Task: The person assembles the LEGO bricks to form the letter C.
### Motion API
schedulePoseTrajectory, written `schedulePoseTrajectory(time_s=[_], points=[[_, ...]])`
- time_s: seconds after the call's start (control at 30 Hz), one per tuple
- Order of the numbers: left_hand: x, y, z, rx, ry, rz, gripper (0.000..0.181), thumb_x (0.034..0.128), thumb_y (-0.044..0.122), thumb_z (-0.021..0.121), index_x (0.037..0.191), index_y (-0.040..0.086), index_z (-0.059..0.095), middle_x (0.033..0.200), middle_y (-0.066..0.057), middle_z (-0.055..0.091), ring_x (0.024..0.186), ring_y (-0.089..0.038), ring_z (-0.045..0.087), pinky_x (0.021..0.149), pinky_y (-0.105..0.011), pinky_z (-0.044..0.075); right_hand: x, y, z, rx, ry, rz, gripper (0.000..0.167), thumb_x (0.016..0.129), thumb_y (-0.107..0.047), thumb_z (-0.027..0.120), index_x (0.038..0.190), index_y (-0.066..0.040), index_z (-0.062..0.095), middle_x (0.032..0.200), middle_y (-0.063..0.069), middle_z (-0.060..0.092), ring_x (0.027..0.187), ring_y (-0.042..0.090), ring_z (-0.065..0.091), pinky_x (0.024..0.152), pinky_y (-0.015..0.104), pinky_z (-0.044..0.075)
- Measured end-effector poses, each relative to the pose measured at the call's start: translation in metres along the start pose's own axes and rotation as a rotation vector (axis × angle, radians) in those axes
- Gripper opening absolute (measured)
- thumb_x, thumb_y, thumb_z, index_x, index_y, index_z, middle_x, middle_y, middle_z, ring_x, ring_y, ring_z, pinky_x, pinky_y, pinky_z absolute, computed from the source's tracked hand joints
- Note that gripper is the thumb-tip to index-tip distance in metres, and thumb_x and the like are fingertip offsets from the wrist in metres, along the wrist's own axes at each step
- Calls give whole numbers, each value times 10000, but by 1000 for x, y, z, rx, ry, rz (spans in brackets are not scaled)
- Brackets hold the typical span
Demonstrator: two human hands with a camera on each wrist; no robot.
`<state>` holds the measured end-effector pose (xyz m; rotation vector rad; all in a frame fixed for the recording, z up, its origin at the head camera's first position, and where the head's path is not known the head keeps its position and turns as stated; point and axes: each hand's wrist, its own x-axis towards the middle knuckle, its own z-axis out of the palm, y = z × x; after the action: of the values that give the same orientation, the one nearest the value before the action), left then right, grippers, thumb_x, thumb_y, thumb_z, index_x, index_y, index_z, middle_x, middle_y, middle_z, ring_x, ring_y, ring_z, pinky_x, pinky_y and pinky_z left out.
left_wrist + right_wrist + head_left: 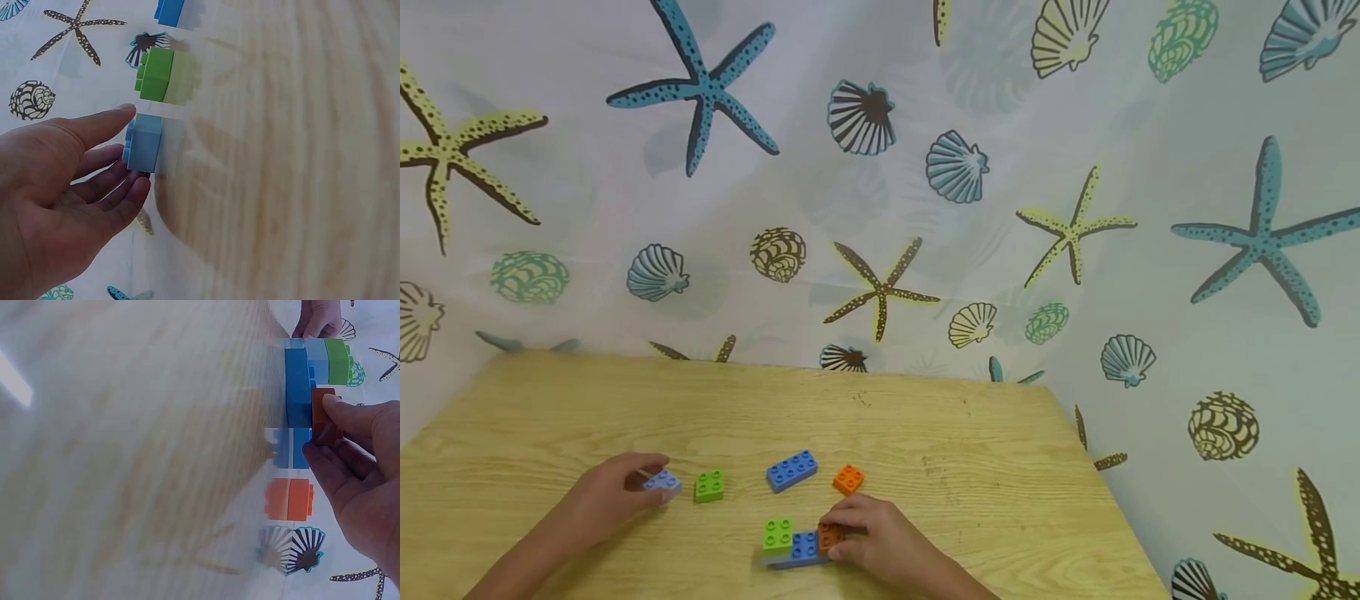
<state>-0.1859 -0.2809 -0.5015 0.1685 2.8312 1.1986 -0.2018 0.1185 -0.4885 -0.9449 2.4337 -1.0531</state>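
My left hand is around a light blue brick, thumb and fingers on opposite sides; a small gap shows by the thumb in the left wrist view. My right hand pinches an orange brick between thumb and fingers, at the right end of a blue brick. On that blue brick's left end stands a green brick; the right wrist view shows light blue under the green. Whether the orange brick is fully seated, I cannot tell.
Loose on the wooden table are a green brick beside the left hand, a blue brick at the centre, and an orange brick behind the right hand. A shell and starfish patterned cloth hangs behind the table.
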Motion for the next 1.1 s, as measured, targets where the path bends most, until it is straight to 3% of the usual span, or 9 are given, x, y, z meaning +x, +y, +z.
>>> schedulePoseTrajectory(time_s=[0.37, 0.67, 0.9, 1.1], points=[[5, -6, 1, 45, -12, -26, 585, 915, 290, 753, 1326, -91, 586, 1225, -254, 645, 1033, -313, 660, 828, -460, 586, 0, 2, 0, 14, -7, -22, 373, 927, -211, 742, 1287, -120, 701, 1270, -48, 649, 1154, 30, 587, 936, 179, 517], [3, -8, -1, -7, -58, -58, 567, 944, 306, 720, 1356, -56, 577, 1228, -195, 650, 1026, -254, 648, 799, -393, 582, 1, 2, 0, 39, -8, -16, 380, 921, -200, 746, 1287, -111, 701, 1249, -58, 653, 1118, 8, 591, 899, 164, 525], [-3, 0, -2, -63, -61, -26, 567, 956, 307, 706, 1368, -58, 568, 1290, -222, 610, 1043, -239, 637, 795, -328, 589, 2, 2, 0, 27, 0, -23, 373, 921, -202, 747, 1281, -113, 704, 1256, -49, 656, 1130, 24, 596, 901, 169, 528], [-6, 12, 0, -84, -76, 24, 547, 950, 313, 711, 1370, -15, 588, 1317, -189, 597, 971, -82, 584, 758, -230, 552, 1, 1, 0, 22, -1, -18, 371, 922, -209, 748, 1279, -114, 707, 1260, -51, 656, 1143, 24, 591, 920, 172, 521]])
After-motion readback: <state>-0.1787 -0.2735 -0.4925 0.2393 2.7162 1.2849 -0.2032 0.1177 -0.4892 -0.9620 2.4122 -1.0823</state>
